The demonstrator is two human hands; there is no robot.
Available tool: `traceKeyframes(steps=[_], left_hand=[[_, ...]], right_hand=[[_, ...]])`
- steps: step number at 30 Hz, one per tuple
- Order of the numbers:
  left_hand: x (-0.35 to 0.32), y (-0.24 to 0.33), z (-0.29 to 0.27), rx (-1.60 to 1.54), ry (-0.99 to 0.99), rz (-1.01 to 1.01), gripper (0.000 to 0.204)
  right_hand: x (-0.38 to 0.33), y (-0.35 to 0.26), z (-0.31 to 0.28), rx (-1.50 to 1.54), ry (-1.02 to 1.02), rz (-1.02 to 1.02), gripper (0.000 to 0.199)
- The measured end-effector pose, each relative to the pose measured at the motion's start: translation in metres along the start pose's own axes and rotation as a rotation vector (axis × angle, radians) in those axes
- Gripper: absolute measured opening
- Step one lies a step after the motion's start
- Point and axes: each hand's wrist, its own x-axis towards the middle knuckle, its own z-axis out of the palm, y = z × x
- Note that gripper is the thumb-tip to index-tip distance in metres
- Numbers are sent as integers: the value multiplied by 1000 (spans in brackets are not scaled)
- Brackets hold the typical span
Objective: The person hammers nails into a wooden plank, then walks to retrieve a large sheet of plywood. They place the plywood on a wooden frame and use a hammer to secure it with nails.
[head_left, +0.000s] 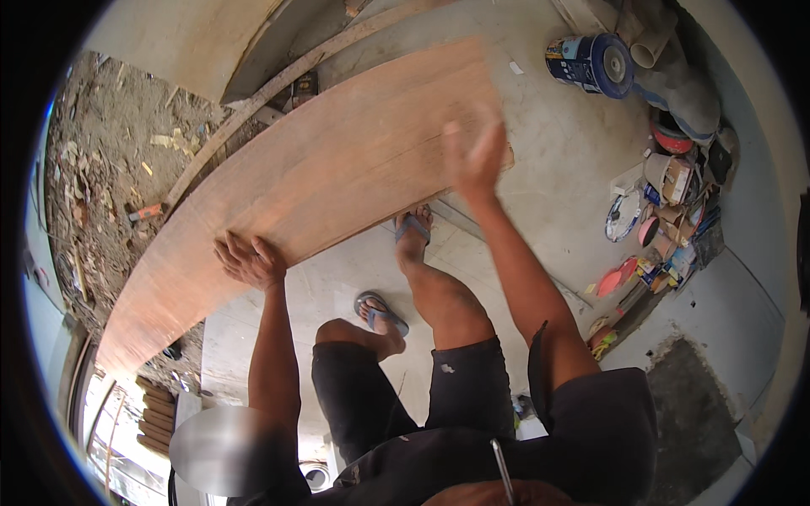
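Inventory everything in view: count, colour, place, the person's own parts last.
Large flat wooden panel: one, reddish-brown, centre.
Cylindrical lidded bucket: one, dark blue, upper right.
Long narrow wooden strip: one, grey-brown, beyond the panel's far edge.
Small elongated object: one, orange, on dirt, left.
Jumbled small items: many, mixed colours, right side.
Stacked wooden pieces: several, brown, lower left.
Flat flip-flops: two, grey-blue, near centre.
Cloth shorts: one pair, black, lower centre.
Left hand: one, bare, flat on the panel.
Right hand: one, bare, blurred, over the panel's right end.
Feet: two, in the flip-flops.
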Motion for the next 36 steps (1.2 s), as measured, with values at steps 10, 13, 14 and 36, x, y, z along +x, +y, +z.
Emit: traceKeyframes(steps=[10,13,14,36], left_hand=[[3,-5,5,-44,53,89,72],[5,-5,4,-87,41,116,71],[5,-10,3,-66,45,119,70],[156,141,43,-166,-59,434,70]], right_hand=[[-14,129,-41,315,-268,451,45],[-14,136,-41,314,-258,400,47],[-15,136,-39,301,-246,388,48],[-39,170,-37,649,-92,227,51]])
